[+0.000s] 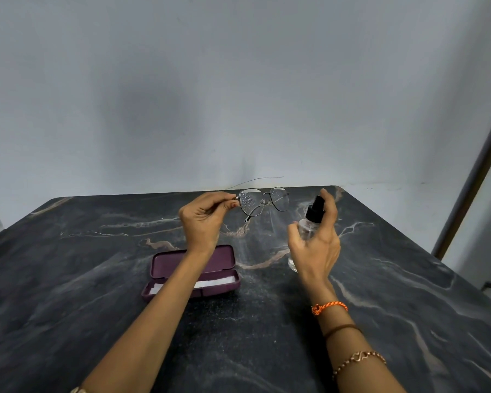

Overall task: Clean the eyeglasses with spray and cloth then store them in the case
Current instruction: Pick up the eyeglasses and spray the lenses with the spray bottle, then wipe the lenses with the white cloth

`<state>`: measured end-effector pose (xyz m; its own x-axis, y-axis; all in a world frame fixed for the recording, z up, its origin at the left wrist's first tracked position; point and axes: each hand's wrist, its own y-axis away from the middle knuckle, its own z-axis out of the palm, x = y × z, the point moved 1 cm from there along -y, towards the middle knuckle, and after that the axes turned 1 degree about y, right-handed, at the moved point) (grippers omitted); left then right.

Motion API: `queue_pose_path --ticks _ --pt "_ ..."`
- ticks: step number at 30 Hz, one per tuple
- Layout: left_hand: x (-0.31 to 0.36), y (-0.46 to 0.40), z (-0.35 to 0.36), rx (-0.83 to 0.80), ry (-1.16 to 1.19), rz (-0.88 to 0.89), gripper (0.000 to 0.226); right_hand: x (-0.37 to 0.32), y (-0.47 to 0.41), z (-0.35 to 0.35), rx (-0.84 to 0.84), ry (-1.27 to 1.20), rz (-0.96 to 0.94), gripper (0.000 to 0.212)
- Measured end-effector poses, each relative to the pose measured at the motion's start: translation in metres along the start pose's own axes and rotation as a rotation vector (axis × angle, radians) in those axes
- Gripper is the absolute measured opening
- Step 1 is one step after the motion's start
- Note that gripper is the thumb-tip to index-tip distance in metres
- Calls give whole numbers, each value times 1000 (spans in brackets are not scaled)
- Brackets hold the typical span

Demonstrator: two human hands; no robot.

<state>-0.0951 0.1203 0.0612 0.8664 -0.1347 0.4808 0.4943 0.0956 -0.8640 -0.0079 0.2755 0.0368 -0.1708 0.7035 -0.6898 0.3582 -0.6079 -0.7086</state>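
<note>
One view, head camera, looking down over a dark marbled table (97, 279) set against a pale wall (238, 80).

Eyeglasses (262, 201): thin metal frame, being held up above the far middle of the table. Long axis is running left to right, lenses facing roughly toward the camera; the left lens is carrying droplets. One temple arm is hanging down and toward the near side.

Left hand (203, 219): fingers are curling inward, fingertips (233, 205) and thumb pinching the frame at its left end, by the hinge.

Spray bottle (309, 222): clear body, black pump top, standing tilted in the air just right of the eyeglasses, apart from them, nozzle pointing left toward the lenses.

Right hand (316, 245): fingers are wrapping round the bottle body, index finger reaching over the black top. Orange thread band (328, 307), brown band and chain bracelet (357, 360) are sitting on the wrist and forearm.

Case (224, 268): purple, lying open on the table nearer than the left hand, long axis left to right, partly hidden by the left forearm. White cloth (216, 282) is lying inside its near half.
</note>
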Motion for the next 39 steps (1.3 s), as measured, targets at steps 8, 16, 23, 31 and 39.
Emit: queue_pose_path --ticks 8,16,23,31,39 --pt "8 -3 -1 114 109 -118 27 12 7 5 -94 29 11 81" --pt "17 -8 -5 208 207 -236 44 14 5 5 -114 -8 40 88" --pt "23 -12 -14 247 194 -294 34 13 6 5 -165 69 4 79" --pt "24 -16 -19 256 175 -302 38 14 4 3 -158 180 42 82" --pt "33 -36 -70 279 113 -201 34 -4 -3 -2 57 233 -361 47"
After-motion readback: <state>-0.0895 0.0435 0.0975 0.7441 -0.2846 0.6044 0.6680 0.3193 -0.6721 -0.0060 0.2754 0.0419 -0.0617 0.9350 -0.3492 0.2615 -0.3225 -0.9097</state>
